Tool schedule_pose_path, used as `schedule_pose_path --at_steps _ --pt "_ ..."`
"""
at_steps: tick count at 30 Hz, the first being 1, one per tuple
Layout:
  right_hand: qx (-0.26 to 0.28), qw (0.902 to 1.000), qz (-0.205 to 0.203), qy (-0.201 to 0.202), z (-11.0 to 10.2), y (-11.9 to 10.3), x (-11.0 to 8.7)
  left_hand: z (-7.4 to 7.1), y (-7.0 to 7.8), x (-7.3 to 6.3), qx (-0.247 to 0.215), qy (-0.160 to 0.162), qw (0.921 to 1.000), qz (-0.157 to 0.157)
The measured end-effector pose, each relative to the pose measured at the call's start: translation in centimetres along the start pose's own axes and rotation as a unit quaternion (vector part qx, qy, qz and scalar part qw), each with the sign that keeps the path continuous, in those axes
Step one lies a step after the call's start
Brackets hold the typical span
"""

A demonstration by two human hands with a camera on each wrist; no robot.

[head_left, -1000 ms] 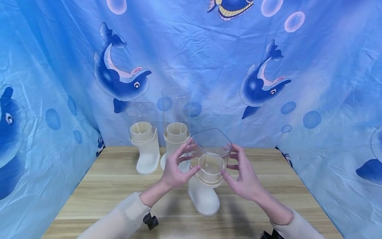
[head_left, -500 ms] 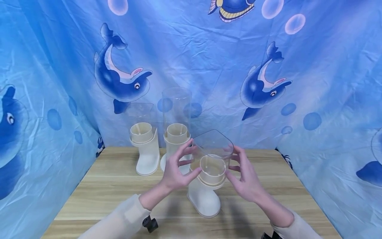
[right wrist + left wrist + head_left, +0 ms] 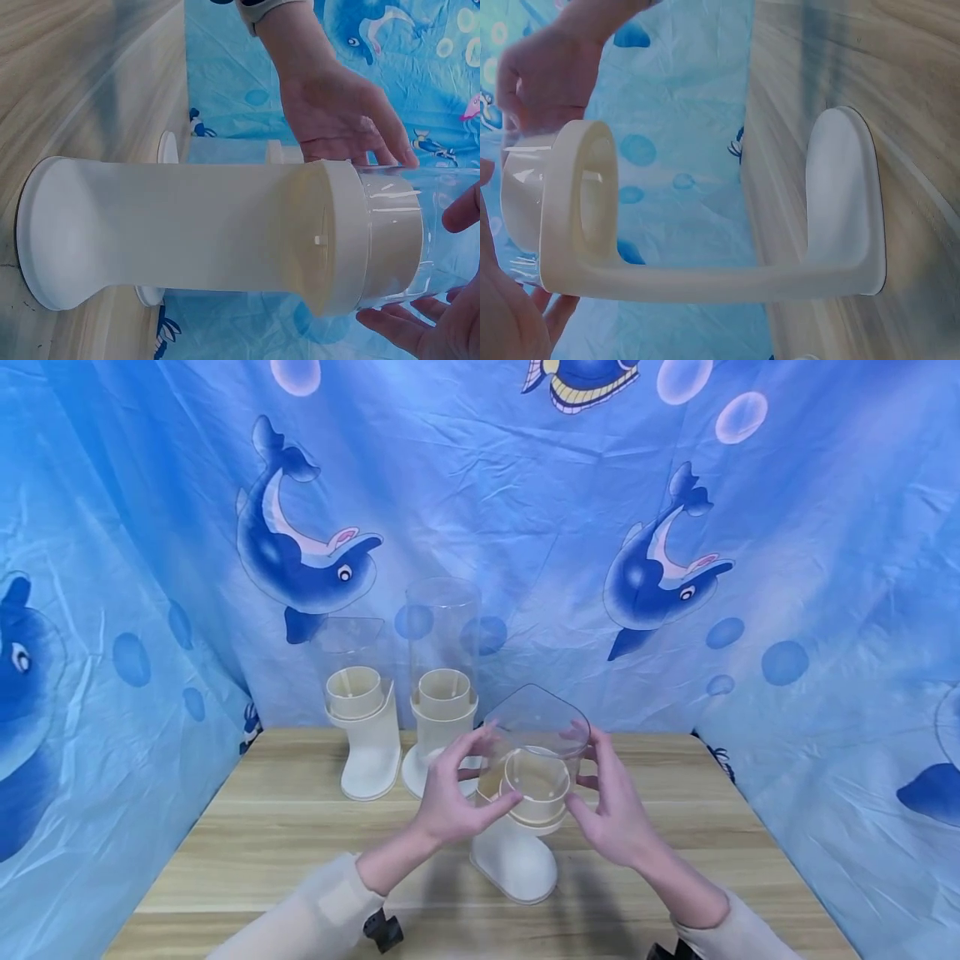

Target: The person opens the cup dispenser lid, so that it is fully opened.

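A clear rounded-square container stands on a white C-shaped stand, set into the stand's upper collar. Inside its lower part shows a cream ring-shaped cup. My left hand grips the container's left side, thumb at the front and fingers behind. On the opposite side my right hand holds it the same way, some fingers seen through the clear wall. In the left wrist view the stand's collar and upright are unobstructed; in the right wrist view the container's base meets the collar.
Two similar white stands, a left one and a middle one, stand at the back left with clear containers on top. The wooden table ends against blue dolphin-printed curtains on three sides.
My left hand has shifted slightly right, its thumb further across the front. The clear container looks turned a little on its stand. The other stands have stayed put.
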State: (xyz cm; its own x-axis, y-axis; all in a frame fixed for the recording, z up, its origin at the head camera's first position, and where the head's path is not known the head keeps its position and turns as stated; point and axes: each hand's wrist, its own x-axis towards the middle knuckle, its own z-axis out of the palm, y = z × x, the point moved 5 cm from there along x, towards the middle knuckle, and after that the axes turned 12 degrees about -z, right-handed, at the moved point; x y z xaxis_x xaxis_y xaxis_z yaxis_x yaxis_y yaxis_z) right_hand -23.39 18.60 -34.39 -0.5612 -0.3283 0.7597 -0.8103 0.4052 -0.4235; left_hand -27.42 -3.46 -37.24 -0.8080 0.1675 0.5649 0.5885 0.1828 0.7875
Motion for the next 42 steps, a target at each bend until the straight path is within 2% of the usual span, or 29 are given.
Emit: schedule_pose_path --at_steps 3,8,14,18,22,29,37,42 --pt "-0.011 0.9999 -0.002 0.008 -0.1 0.1 -0.1 0.3 0.2 0.2 -0.002 -0.007 1.0000 0.000" --pt "-0.026 0.9991 -0.024 0.024 -0.2 0.1 -0.2 1.0 0.4 0.6 -0.021 -0.038 0.9991 0.001" --pt "-0.017 0.9994 -0.022 0.022 0.0 0.3 -0.3 1.1 0.5 0.5 0.004 -0.015 0.9998 0.012" --pt "-0.022 0.9993 -0.021 0.023 0.1 0.2 -0.6 1.1 0.2 0.8 0.000 -0.025 0.9997 0.003" --pt "-0.029 0.9993 -0.009 0.021 0.3 0.2 -0.7 1.3 0.0 0.9 -0.010 -0.036 0.9993 -0.002" --pt "-0.021 0.9992 0.024 0.023 0.4 0.6 -0.3 1.9 -0.1 0.8 0.030 -0.017 0.9993 -0.015" --pt "-0.028 0.9989 0.035 0.014 0.3 1.0 -0.7 2.1 0.0 0.7 0.009 -0.056 0.9981 0.023" --pt "-0.019 0.9988 0.045 0.003 0.5 1.3 -0.8 2.2 0.3 0.5 0.028 -0.046 0.9984 0.019"
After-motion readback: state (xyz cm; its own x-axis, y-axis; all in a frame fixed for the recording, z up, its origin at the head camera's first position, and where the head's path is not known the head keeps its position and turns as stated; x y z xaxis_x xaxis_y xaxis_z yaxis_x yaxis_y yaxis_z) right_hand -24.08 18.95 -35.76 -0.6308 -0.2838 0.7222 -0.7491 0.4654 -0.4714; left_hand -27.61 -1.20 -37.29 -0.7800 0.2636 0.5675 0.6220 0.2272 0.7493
